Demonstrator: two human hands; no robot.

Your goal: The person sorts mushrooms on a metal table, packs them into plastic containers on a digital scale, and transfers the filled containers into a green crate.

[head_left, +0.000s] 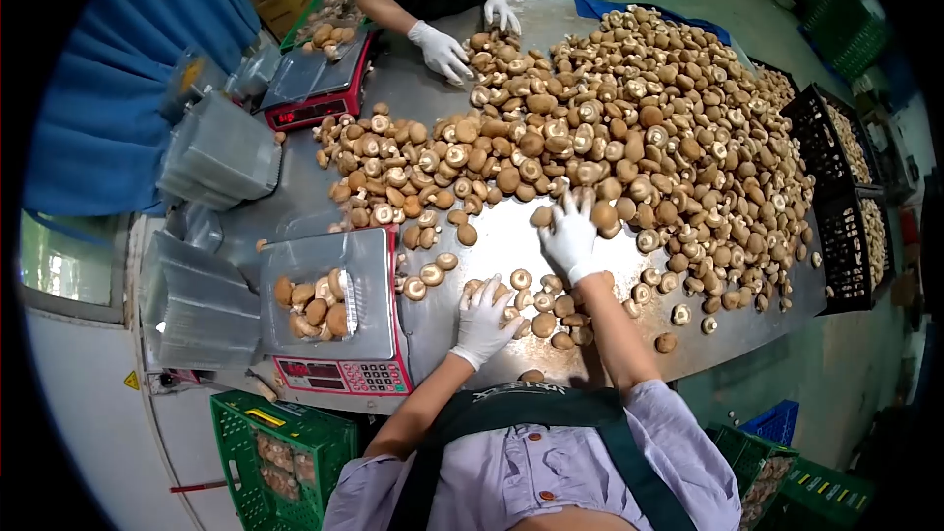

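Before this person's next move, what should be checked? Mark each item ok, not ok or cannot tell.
1. Tray on the near scale: ok, mushrooms inside.
2. Display readable: cannot tell, too small.
3. Both hands gloved: ok.
4. Left hand empty: cannot tell, fingers hide what is beneath.
5. Right hand at the pile: ok, at its near edge.
6. Co-worker's hands apart from the person's: ok.

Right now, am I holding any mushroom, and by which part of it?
I can't tell: your left hand and right hand are right beside mushrooms, but their grip isn't clear from above.
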